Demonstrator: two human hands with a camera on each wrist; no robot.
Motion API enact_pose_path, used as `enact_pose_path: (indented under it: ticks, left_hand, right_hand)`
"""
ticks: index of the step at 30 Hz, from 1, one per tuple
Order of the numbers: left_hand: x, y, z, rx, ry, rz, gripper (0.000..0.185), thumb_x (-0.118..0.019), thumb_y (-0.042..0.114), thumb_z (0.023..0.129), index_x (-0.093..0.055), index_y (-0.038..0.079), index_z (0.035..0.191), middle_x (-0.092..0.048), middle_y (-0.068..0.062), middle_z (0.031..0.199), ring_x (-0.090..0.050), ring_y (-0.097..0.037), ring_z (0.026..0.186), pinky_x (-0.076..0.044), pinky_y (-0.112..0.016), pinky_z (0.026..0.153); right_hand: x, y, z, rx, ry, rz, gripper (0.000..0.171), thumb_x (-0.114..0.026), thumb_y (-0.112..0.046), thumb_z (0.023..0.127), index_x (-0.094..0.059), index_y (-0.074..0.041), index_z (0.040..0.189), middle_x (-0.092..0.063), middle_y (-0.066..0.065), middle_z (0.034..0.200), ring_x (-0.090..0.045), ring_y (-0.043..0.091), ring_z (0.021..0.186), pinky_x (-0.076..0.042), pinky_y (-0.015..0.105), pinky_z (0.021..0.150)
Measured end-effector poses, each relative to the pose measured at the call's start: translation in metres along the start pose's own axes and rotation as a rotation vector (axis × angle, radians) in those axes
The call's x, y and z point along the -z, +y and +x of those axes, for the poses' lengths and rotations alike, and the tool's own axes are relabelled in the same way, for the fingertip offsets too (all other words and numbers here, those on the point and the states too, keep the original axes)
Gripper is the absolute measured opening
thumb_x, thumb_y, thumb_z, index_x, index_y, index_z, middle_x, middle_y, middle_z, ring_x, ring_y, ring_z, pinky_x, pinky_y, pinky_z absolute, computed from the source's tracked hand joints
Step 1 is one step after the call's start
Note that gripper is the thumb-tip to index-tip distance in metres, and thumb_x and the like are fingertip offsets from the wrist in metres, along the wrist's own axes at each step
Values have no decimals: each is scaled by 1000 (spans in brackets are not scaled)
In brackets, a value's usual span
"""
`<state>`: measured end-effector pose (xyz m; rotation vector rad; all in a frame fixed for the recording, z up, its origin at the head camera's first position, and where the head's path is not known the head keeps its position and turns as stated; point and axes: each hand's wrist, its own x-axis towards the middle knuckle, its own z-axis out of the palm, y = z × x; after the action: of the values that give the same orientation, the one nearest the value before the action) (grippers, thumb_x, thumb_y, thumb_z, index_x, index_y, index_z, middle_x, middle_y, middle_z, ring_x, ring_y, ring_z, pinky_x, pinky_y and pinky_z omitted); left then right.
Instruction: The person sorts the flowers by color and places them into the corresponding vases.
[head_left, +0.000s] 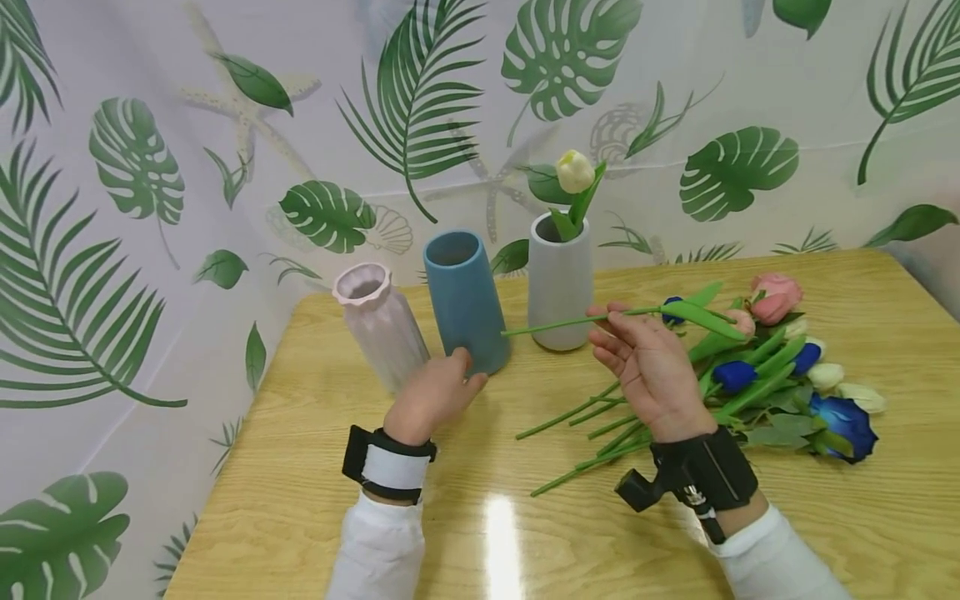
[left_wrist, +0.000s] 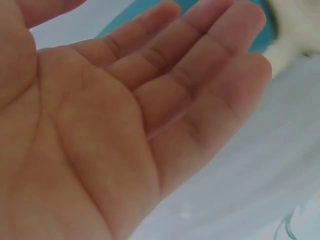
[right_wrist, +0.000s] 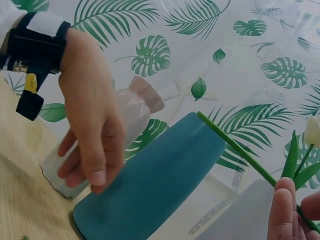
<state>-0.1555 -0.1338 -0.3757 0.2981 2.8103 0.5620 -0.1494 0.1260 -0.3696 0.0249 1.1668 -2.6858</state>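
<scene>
Head view: right hand (head_left: 651,367), center-right of frame, pinches a blue flower stem (head_left: 581,321) lying level in front of the grey vase (head_left: 558,283). Left hand (head_left: 435,392), fingers relaxed, is by the blue vase (head_left: 465,300), center.

Left wrist view: just an open palm (left_wrist: 115,135) filling the frame.

Right wrist view: fingertips (right_wrist: 285,207) at lower right pinch the stem (right_wrist: 235,147).

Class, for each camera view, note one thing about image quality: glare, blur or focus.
Head view: a bright glare streak on the glossy table, otherwise sharp. Left wrist view: the left hand fills the frame, soft and out of focus. Right wrist view: the blue vase is fairly sharp; the right hand's fingertips at the corner look blurred.
</scene>
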Motion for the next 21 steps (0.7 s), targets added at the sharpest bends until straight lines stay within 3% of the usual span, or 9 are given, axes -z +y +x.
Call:
enact_pose_path:
  ticks: [3, 6, 9, 12, 14, 18, 19, 21]
  left_hand:
    - [-4, -11, -5, -12, 12, 18, 32, -56, 25, 102, -59, -3, 115, -65, -14, 94, -61, -22, 76, -49, -35, 67]
    - [-6, -22, -9, 24, -1, 48, 28, -58, 26, 101, -63, -1, 108, -65, -13, 95, -62, -25, 81, -51, -40, 72]
    - [-7, -32, -11, 86, -61, 78, 38, -57, 30, 101, -60, -1, 123, -67, -15, 105, -64, -29, 93, -52, -46, 79]
    - [-6, -38, -12, 138, -125, 101, 55, -55, 34, 101, -47, 2, 145, -65, -15, 123, -62, -32, 111, -50, -50, 89]
    - [-6, -41, -14, 177, -147, 110, 49, -53, 35, 102, -54, 2, 138, -66, -14, 118, -63, -31, 106, -50, -49, 87]
    - [0, -49, -16, 264, -163, 149, 37, -51, 37, 102, -68, 5, 95, -64, -10, 91, -61, -26, 82, -51, -46, 75]
    - [2, -51, -17, 281, -165, 156, 38, -50, 37, 102, -68, 6, 91, -65, -11, 91, -62, -26, 82, -51, -47, 75]
    - [7, -57, -19, 317, -161, 159, 39, -47, 36, 103, -71, 7, 101, -67, -14, 104, -65, -29, 93, -51, -50, 80]
  right_hand:
    - [-1, 0, -1, 8, 10, -15, 29, -53, -15, 104, -38, -6, 127, -69, -1, 106, -69, 5, 77, -54, 16, 69]
    - [-2, 1, -3, 20, 31, -36, 31, -56, -13, 102, -40, -4, 128, -69, -2, 107, -69, 6, 78, -54, 16, 69]
    - [-2, 3, -3, 38, 57, -73, 28, -58, -13, 101, -45, -4, 124, -70, -2, 105, -68, 6, 77, -54, 17, 70]
    - [-3, 5, -4, 60, 72, -104, 20, -59, -13, 101, -52, -6, 118, -71, -2, 104, -68, 7, 76, -54, 18, 70]
    - [-4, 7, -5, 83, 81, -122, 15, -60, -12, 100, -56, -8, 114, -71, -2, 103, -68, 7, 75, -55, 18, 70]
    - [-5, 8, -6, 154, 86, -149, 9, -61, -10, 99, -60, -9, 108, -73, -1, 99, -69, 8, 72, -55, 19, 67]
    - [-5, 8, -6, 171, 87, -161, 8, -61, -10, 99, -60, -9, 107, -73, -1, 99, -69, 8, 72, -55, 19, 67]
    - [-5, 8, -6, 200, 76, -168, 9, -62, -9, 99, -59, -7, 107, -73, 0, 98, -69, 8, 71, -56, 19, 66]
